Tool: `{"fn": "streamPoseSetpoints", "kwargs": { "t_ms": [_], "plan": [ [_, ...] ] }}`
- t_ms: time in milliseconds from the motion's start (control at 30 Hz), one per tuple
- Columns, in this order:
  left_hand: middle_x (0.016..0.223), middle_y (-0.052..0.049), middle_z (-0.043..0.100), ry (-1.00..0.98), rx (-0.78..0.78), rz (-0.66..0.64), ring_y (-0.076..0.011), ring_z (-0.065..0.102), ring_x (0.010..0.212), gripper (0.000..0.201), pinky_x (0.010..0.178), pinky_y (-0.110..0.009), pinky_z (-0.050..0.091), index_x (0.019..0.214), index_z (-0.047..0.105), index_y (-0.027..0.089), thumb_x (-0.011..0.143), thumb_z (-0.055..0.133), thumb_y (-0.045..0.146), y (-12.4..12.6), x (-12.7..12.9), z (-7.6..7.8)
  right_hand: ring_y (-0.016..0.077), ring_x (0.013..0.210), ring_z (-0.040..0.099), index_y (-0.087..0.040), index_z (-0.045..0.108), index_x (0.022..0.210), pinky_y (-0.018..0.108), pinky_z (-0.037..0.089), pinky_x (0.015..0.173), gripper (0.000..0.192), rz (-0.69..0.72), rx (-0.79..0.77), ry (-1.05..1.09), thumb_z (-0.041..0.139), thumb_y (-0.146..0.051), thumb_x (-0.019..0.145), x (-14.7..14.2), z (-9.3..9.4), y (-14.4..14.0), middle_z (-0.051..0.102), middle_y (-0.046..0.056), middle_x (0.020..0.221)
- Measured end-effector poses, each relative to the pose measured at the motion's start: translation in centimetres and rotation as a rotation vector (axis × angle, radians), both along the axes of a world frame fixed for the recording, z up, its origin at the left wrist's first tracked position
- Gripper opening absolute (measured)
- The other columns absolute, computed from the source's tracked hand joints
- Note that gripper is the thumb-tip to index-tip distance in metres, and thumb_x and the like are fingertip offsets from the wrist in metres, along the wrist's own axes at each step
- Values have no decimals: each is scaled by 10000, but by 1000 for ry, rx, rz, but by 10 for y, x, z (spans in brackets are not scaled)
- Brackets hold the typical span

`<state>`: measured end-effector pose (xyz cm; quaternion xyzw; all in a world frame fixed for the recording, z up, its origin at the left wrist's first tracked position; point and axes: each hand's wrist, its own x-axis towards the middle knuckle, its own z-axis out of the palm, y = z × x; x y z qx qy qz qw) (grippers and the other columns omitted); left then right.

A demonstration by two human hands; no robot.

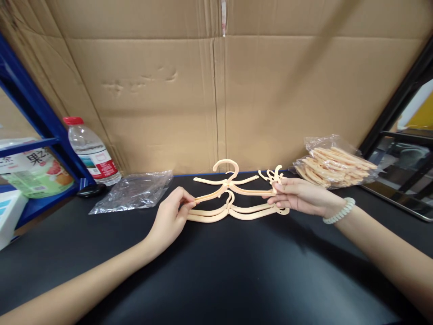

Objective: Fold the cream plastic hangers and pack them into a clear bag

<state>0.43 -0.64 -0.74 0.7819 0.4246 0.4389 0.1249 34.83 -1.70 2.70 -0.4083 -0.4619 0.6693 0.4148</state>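
The left hand [171, 216] and right hand [299, 196] are pinching opposite ends of a hanger [233, 192] near the table's [216, 271] far edge; the hooks (thin plastic) are likely tangling with the hangers [237, 211] underneath.

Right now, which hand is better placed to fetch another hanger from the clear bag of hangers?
The right hand, probably. It grips the right end of the pale peach plastic hangers, close to the clear plastic bag of hangers; the left hand pinches the far end.

Smooth plastic hangers [237, 198]; matt black tabletop [216, 271]
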Motion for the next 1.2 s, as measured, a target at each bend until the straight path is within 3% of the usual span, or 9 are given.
{"fn": "streamPoseSetpoints", "kwargs": {
  "t_ms": [133, 400, 733, 1200],
  "plan": [
    [792, -13, 575, 7, 17, 4, -189, 583, 757, 88, 687, -323, 467, 776, 502, 205, 863, 489, 193, 0, 0, 0, 150, 670, 681, -156, 565, 709, 225, 583, 630, 204, -18, -12, -36, 737, -239, 781, -3, 0, 0, 665, 58, 716],
    [786, -13, 577, 13, 20, 1, -184, 580, 751, 96, 683, -319, 466, 768, 507, 200, 861, 490, 181, -2, 1, 2, 149, 660, 684, -154, 568, 680, 214, 592, 669, 193, -91, 13, -82, 723, -182, 792, -8, -2, -1, 667, 69, 698],
    [779, -22, 598, 13, 4, 4, -194, 608, 744, 96, 675, -330, 481, 769, 516, 198, 864, 500, 203, -1, 2, 1, 138, 590, 661, -174, 521, 682, 236, 600, 623, 219, -257, 107, -124, 710, -144, 790, -24, -5, -7, 590, 8, 651],
    [742, -9, 608, -5, -57, -13, -183, 635, 713, 76, 650, -297, 489, 798, 500, 203, 873, 488, 203, -4, 3, 1, 116, 560, 610, -184, 527, 700, 217, 556, 574, 242, -282, 221, -109, 756, -243, 753, -25, -6, -9, 612, 17, 604]
  ]
}}
